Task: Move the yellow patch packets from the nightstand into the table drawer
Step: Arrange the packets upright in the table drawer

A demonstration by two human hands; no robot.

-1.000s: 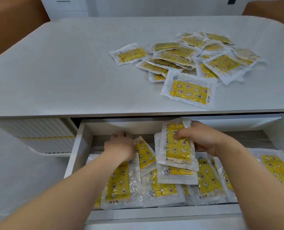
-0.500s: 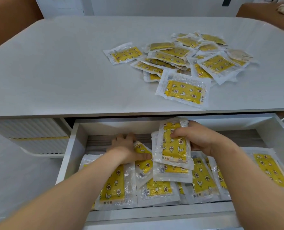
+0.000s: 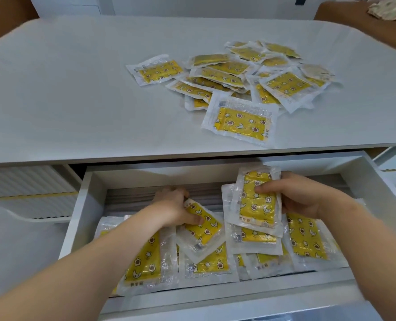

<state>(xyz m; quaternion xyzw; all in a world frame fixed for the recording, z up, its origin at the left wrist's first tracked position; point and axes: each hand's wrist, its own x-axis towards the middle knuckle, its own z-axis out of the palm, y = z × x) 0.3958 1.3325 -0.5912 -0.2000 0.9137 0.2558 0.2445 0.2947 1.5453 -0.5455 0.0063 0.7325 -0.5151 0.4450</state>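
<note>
Roughly half done. Right hand [image 3: 301,195] pinching stack of yellow star-print plastic patch packets [image 3: 258,202] over open white drawer [image 3: 88,205]; left hand [image 3: 174,209] gripping single tilted packet [image 3: 204,228] inside. Loose pile [image 3: 245,72] left on grey tabletop [image 3: 76,89].

My pale grey tabletop [image 3: 81,93]. Beyond it: white cabinet [image 3: 65,5]; brown seat [image 3: 354,24] at its far right. Under its left end: ribbed white panel [image 3: 28,181].

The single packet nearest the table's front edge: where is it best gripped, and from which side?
The packet lies flat, its far edge against the pile, its near side free. So probably pinch the clear sealed border at its near right corner, coming from the table's front edge.
</note>
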